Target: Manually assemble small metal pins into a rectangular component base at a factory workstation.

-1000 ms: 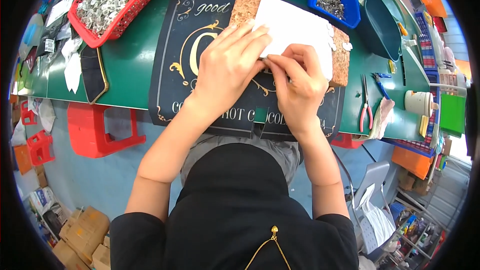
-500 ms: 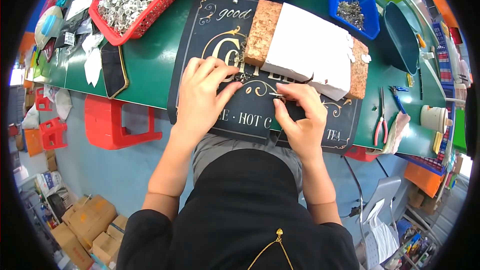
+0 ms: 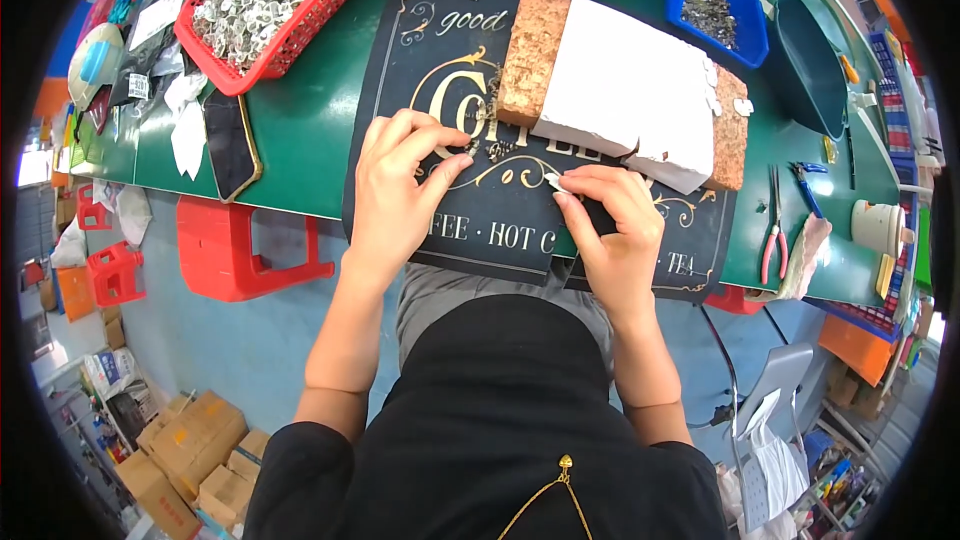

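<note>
Small white piece is on the near side of the white block, held at the tips of the right hand's thumb and forefinger. The left hand, near the block's left front corner, has thumb and forefinger almost together; whether they grip anything is too small to tell. Dark metal bits lie just beside those fingertips, toward the block. Cork shows at both ends of the block, and a black mat lies under it on the green counter. A full red basket stands left of the block, pink-handled pliers to its right.
</note>
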The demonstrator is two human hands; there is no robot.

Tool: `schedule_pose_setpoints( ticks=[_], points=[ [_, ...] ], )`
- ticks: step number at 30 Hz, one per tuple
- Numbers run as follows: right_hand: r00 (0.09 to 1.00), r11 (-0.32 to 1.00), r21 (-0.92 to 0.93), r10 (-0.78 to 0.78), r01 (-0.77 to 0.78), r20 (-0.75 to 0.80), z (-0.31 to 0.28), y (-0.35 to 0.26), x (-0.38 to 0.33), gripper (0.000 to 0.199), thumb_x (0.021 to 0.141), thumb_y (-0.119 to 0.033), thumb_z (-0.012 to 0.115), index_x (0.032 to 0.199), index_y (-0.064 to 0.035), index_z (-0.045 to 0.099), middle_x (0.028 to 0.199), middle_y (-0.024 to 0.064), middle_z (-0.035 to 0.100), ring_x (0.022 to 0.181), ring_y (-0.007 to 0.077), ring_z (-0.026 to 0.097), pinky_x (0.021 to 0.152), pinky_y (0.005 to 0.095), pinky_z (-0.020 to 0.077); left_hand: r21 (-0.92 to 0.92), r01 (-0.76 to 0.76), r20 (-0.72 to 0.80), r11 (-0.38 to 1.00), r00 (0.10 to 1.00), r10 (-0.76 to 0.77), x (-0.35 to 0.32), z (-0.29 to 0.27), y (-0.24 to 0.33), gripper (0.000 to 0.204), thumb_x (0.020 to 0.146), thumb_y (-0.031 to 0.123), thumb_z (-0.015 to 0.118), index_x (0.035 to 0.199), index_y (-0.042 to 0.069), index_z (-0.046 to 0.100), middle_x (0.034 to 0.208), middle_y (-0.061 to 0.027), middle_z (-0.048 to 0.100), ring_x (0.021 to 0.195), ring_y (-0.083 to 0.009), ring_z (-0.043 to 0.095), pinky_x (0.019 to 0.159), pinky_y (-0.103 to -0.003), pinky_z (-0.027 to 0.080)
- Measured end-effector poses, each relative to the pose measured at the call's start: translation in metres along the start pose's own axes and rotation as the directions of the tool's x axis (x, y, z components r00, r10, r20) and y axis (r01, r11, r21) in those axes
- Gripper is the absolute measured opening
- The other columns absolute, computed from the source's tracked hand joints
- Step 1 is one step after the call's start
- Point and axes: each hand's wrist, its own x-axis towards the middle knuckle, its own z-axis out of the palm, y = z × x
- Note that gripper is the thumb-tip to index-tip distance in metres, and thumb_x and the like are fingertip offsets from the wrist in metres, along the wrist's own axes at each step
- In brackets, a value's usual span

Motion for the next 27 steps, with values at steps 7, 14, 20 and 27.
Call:
schedule_pose_setpoints(
  ticks=[7,14,20,27],
  points=[
    [0.99,0.965,0.22,0.141,-0.142,0.02,-0.007,-0.006,-0.003,0.013,0.077,0.002,0.07,0.089,0.0015,0.067,0.09,0.0086,0.066,0.081,0.0148,0.06,0.07,0.0236,0.0451,-0.29,0.085,-0.089,0.953,0.989,-0.116,-0.005,0.005,0.006,0.012,0.078,-0.001,0.068,0.09,0.002,0.067,0.084,-0.0066,0.065,0.079,-0.0175,0.059,0.071,-0.028,0.047],
    [0.912,0.595,0.714,0.378,-0.37,0.158,-0.002,-0.021,0.002,0.014,0.083,0.003,0.066,0.097,0.0045,0.066,0.09,0.0082,0.061,0.076,0.0105,0.057,0.066,0.0188,0.0454,-0.872,0.226,0.15,0.434,0.968,-0.202,-0.018,0.011,0.042,0.021,0.083,-0.004,0.067,0.102,-0.004,0.059,0.1,-0.0092,0.061,0.09,-0.0142,0.061,0.083,-0.026,0.049],
    [0.906,0.51,0.78,0.389,-0.363,0.167,0.003,-0.018,-0.002,0.013,0.084,0.001,0.065,0.097,0.0036,0.067,0.088,0.0082,0.061,0.07,0.0095,0.056,0.059,0.0188,0.0451,-0.811,0.111,0.018,0.575,0.986,-0.165,-0.017,0.026,0.051,0.021,0.08,-0.005,0.069,0.099,-0.003,0.059,0.096,-0.0084,0.063,0.088,-0.0146,0.062,0.079,-0.027,0.051],
    [0.927,0.64,0.694,0.358,-0.331,0.111,0.005,-0.019,-0.005,0.014,0.083,0.006,0.065,0.097,0.0048,0.066,0.09,0.0084,0.06,0.075,0.0089,0.056,0.063,0.018,0.0444,-0.24,-0.304,-0.256,0.922,0.936,0.242,-0.012,0.025,0.05,0.021,0.069,-0.011,0.073,0.084,0.0,0.065,0.086,-0.0105,0.065,0.077,-0.0194,0.064,0.068,-0.028,0.052]
  ],
)
